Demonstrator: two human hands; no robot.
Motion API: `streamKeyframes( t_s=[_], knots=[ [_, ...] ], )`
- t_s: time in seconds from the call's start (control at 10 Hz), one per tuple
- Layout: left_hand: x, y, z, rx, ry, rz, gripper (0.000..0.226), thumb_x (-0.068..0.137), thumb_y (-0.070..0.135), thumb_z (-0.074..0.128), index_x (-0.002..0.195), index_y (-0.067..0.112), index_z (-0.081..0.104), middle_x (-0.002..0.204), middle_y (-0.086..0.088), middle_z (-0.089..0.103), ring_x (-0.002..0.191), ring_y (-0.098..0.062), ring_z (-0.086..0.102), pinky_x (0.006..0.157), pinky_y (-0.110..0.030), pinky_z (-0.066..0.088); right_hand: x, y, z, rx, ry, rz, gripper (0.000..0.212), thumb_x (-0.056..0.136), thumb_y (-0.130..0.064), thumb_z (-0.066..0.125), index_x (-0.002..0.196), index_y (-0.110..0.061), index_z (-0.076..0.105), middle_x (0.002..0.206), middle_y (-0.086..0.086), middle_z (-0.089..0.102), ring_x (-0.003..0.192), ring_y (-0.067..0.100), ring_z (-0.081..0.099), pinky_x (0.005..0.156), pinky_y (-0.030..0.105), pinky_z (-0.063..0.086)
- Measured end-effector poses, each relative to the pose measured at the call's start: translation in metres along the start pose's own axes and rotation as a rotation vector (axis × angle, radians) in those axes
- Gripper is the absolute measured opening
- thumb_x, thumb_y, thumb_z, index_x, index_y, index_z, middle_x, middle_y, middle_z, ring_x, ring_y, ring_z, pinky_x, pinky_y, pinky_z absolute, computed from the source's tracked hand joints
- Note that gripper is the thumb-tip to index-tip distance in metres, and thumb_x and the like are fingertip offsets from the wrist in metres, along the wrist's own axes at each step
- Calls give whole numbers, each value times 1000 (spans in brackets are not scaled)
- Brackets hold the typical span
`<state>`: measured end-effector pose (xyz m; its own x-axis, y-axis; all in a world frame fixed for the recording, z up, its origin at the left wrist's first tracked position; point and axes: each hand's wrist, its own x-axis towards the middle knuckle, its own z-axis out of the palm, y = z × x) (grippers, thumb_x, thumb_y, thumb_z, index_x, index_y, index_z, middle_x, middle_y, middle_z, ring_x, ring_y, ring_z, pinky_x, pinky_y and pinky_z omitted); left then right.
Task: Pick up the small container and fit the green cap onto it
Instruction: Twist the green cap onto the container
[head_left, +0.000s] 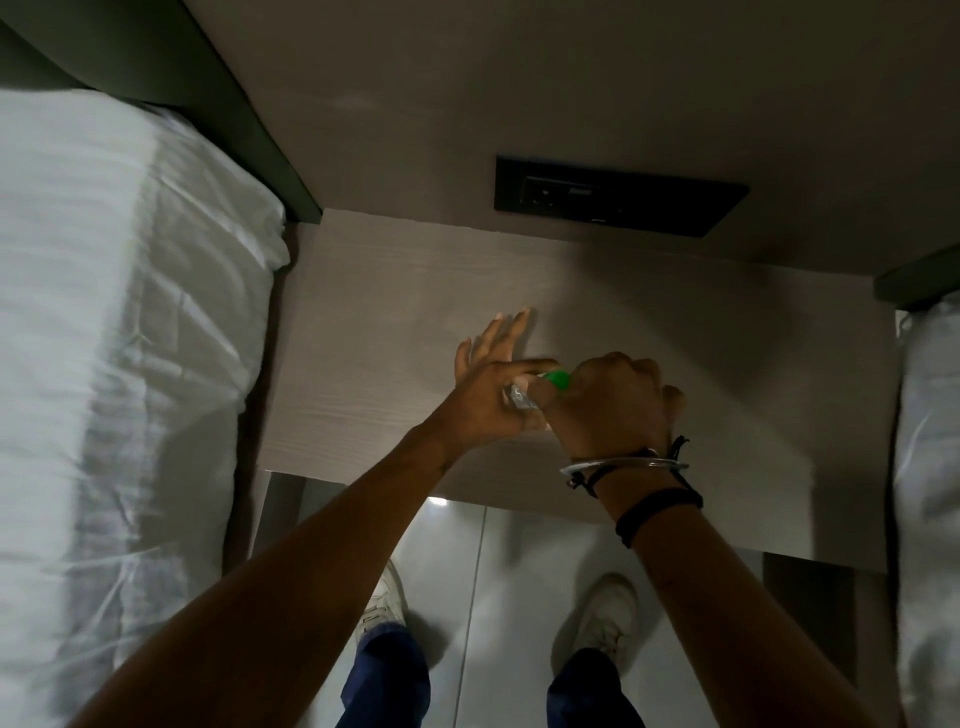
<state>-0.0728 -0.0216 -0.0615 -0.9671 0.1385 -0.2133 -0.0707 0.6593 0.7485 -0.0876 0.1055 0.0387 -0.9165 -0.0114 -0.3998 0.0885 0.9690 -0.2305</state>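
Clear plastic: small container (521, 401) — light, slick; grip its body.
Green cap (560, 379): right hand (613, 410) fingers pinching it.
Left hand (491, 395): thumb and forefinger holding container, other fingers spread.

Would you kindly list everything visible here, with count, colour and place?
Small container: one, clear, held between both hands above the table.
Green cap: one, green, at the container's end, under the right fingers.
Table: one, pale wood grain, centre.
Socket panel: one, black, on the wall behind the table.
Beds: two, white sheets, left and right edges.
Shoes: two, white, on the glossy floor.
Wristbands: several, black and metal, right wrist.
Left hand: fingers spread, thumb side on the container.
Right hand: closed on the cap.
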Motion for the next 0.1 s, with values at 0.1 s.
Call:
streamKeyframes(
  t_s=[0.1],
  knots=[
    [-6,5,-9,28,-34,-32,93,60,46,81,137,45,29,160,-2,-4,144,-18,-13,113,-53,-7,-8,10,-8,106,61,-6,58,76,-70,48,79,-15,67,94,6,63,104,30,52,98,56,37]
  ],
)
